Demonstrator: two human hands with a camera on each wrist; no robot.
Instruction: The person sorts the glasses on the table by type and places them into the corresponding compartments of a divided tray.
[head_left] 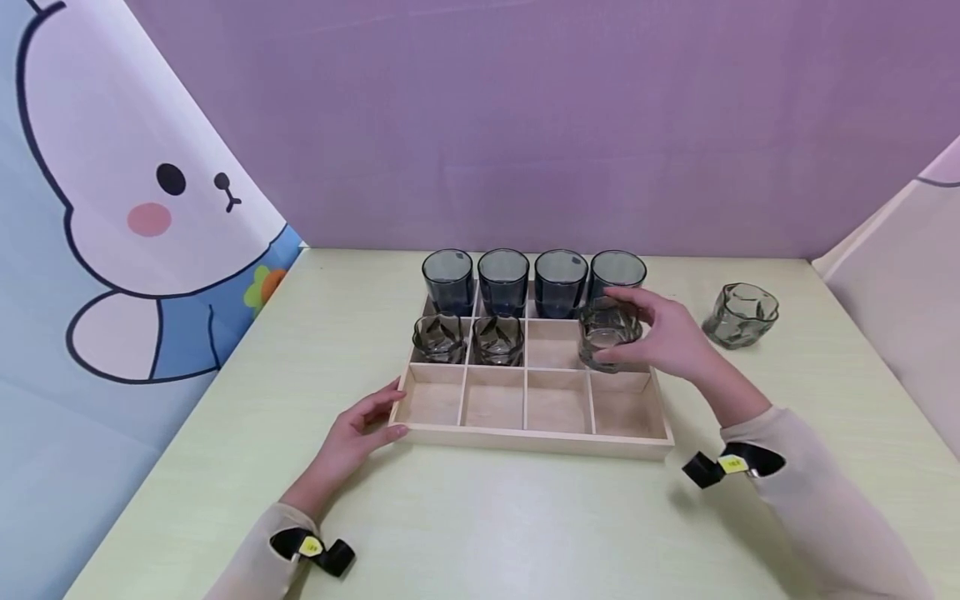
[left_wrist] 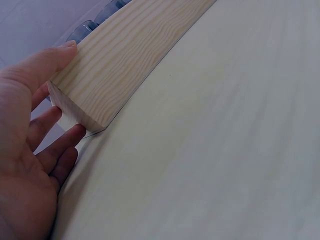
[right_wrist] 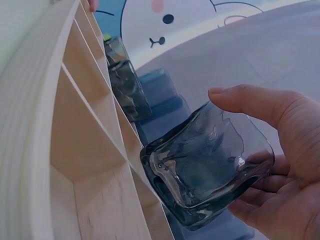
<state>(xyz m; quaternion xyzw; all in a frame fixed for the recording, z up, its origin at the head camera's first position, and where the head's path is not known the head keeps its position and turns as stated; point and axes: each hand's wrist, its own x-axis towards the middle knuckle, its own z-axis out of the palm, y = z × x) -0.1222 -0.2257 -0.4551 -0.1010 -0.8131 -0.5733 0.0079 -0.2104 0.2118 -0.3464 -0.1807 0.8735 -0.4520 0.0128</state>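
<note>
My right hand (head_left: 678,337) grips a short grey wavy-sided glass (right_wrist: 200,165), thumb on one side and fingers on the other. In the head view this glass overlaps the right end of the middle row of a divided wooden tray (head_left: 525,440); the right wrist view puts it over the dividers. At the tray's front left corner, my left hand (head_left: 352,429) holds the wood, its thumb on the front wall and fingers against the side. Two matching short glasses, one (head_left: 439,340) beside the other (head_left: 498,342), sit in the middle row's left compartments.
Several taller blue-grey glasses (head_left: 504,279) stand along the tray's back row. Another short wavy glass (head_left: 741,317) is on the table (head_left: 525,525), right of the tray. A purple backdrop (head_left: 555,125) rises behind, with a cartoon-printed cloth (head_left: 150,275) at the left.
</note>
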